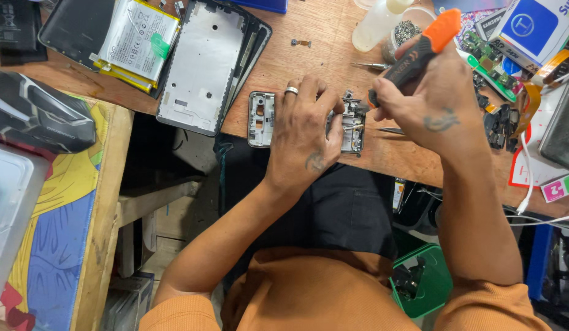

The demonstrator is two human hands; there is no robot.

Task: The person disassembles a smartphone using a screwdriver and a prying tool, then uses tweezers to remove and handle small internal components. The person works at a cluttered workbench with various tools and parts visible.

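A worn wooden bench (309,43) fills the upper half of the view, its near edge running across the middle, with the person's dark trousers and orange shirt below. At ten o'clock from the centre lies a large silver phone frame (202,67) set in a black back cover, with a flat battery (140,40) in white wrap touching its left side. At nine o'clock a second, lower table carries a bright printed mat (57,245) and a black mouse-like device (36,113). At one o'clock stands a clear plastic bottle (376,24), and at two to three o'clock a scatter of small circuit boards (487,52), black parts and boxes. A green bin (428,279) sits on the floor at five o'clock.

At the bench's near edge lies a small opened phone body (263,119), mostly covered. The left hand (306,132), a ring on one finger, lies flat across it, fingers spread narrowly and pressing it down. The right hand (428,101), at three o'clock from the left, is closed tight around a screwdriver (419,52) with a black and orange handle; its tip meets the phone's right end.
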